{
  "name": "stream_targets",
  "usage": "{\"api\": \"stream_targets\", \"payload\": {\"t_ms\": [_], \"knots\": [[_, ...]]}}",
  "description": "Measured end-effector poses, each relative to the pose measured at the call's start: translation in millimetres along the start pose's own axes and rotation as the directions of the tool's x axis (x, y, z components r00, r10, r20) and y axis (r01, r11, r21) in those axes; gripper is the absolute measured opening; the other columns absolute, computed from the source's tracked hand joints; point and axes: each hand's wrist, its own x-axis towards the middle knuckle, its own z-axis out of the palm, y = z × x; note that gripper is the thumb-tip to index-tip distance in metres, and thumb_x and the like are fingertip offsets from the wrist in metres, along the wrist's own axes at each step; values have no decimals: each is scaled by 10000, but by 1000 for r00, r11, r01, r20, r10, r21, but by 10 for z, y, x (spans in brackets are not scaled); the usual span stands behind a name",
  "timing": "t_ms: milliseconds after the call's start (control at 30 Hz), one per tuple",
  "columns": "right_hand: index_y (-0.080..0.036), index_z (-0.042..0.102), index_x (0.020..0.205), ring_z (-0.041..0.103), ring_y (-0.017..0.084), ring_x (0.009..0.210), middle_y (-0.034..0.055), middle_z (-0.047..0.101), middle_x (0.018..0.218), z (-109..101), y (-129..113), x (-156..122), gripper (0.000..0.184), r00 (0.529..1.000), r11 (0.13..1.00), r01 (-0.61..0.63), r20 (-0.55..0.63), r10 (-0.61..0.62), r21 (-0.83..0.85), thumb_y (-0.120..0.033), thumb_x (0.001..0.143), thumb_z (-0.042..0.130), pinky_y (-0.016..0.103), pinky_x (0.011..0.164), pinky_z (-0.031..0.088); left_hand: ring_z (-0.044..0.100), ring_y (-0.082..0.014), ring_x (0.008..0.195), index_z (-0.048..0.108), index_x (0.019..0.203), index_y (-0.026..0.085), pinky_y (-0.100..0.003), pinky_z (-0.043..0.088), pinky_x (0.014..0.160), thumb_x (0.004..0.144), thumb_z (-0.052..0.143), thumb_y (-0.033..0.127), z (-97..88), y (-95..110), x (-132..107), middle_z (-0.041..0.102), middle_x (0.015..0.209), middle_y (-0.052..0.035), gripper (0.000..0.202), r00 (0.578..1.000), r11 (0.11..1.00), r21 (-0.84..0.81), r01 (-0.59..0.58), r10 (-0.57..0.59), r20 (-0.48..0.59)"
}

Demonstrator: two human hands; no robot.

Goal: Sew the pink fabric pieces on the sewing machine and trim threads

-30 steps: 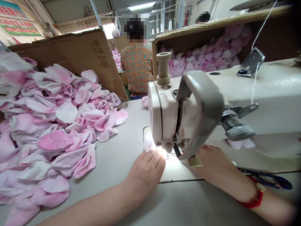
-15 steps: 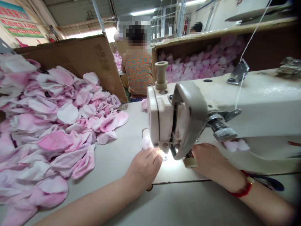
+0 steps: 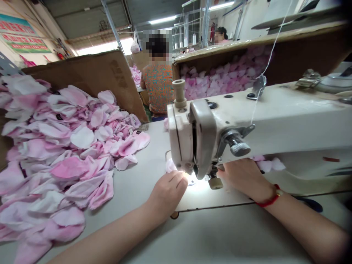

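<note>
A white sewing machine (image 3: 297, 128) stands before me, its lamp lighting the needle area. My left hand (image 3: 169, 190) is at the left of the needle, fingers curled together at the edge of a small pale-pink fabric piece (image 3: 169, 165). Much of that piece is hidden by the machine head and my fingers. My right hand (image 3: 242, 174), with a red bracelet (image 3: 269, 198) at the wrist, reaches under the machine arm, right of the needle. Its fingertips are hidden behind the presser parts (image 3: 215, 181), so their grip does not show.
A large heap of pink and white fabric pieces (image 3: 63, 146) covers the table's left side, before a cardboard panel (image 3: 90, 69). Behind the machine, a cardboard box (image 3: 297, 55) holds more pieces. Small pale pieces (image 3: 271, 165) lie under the arm. A person (image 3: 158, 84) sits ahead.
The view has shifted, so the machine appears farther left and the heap slightly lower. Both hands stay near the needle; the right hand shows slightly higher and farther left in the picture.
</note>
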Motion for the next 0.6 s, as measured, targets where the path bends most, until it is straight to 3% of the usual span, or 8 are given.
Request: {"api": "stream_targets", "payload": {"t_ms": [100, 200, 300, 333, 400, 500, 533, 600], "knots": [[-157, 608, 733, 597, 243, 621, 112, 634, 661, 15, 13, 20, 344, 1000, 1000, -6, 0, 6, 4, -351, 831, 342, 295, 485, 329, 550, -168, 679, 483, 907, 86, -302, 482, 634, 871, 277, 87, -3, -1, -28, 577, 726, -66, 209, 1000, 1000, 3, -10, 10, 28], [-161, 606, 708, 596, 241, 596, 105, 624, 614, -2, 32, 30, 302, 1000, 1000, 28, 11, -28, 8, -306, 811, 363, 285, 462, 312, 541, -171, 687, 491, 874, 118, -314, 474, 622, 859, 310, 86, -73, -20, -140, 565, 734, -55, 185, 992, 996, -89, 24, -13, 125], [-175, 605, 703, 589, 222, 567, 77, 621, 598, -45, -4, -11, 189, 991, 991, 131, 26, -132, 33, -222, 759, 430, 274, 457, 301, 535, -153, 729, 480, 875, 156, -289, 472, 646, 836, 379, 118, -266, -53, -310, 555, 798, -40, 116, 958, 888, -364, 282, -238, 162], [-181, 606, 719, 587, 213, 573, 64, 624, 607, -62, -43, -45, 163, 980, 979, 196, 27, -198, 48, -187, 744, 444, 272, 468, 306, 530, -138, 719, 473, 892, 165, -265, 471, 631, 830, 406, 145, -356, -58, -367, 546, 804, -31, 93, 914, 780, -479, 402, -375, 156], [-188, 602, 753, 582, 193, 600, 46, 627, 639, -105, -169, -146, 172, 931, 926, 363, 0, -365, 101, -136, 749, 439, 271, 511, 325, 516, -103, 651, 456, 907, 183, -207, 461, 556, 823, 454, 221, -558, -43, -468, 516, 771, -3, 92, 756, 449, -715, 536, -633, 169], [-184, 588, 806, 558, 169, 615, 42, 607, 665, -208, -450, -359, 198, 855, 781, 514, -137, -500, 354, -160, 807, 392, 272, 560, 343, 481, -61, 533, 437, 903, 205, -144, 418, 439, 796, 515, 301, -850, 62, -579, 470, 703, 39, 164, 514, -73, -899, 433, -798, 313], [-186, 581, 851, 541, 157, 597, 32, 586, 647, -259, -555, -433, 196, 861, 705, 494, -172, -479, 509, -196, 820, 388, 263, 552, 342, 471, -53, 508, 438, 911, 210, -135, 408, 419, 776, 546, 308, -931, 116, -607, 469, 696, 46, 199, 460, -199, -905, 377, -808, 369], [-190, 554, 947, 480, 123, 540, -6, 514, 592, -379, -760, -566, 209, 913, 469, 324, -142, -382, 822, -285, 820, 419, 234, 505, 321, 464, -47, 488, 449, 932, 217, -132, 404, 403, 727, 611, 302, -1061, 236, -660, 490, 706, 48, 275, 378, -357, -892, 277, -813, 443]]}}
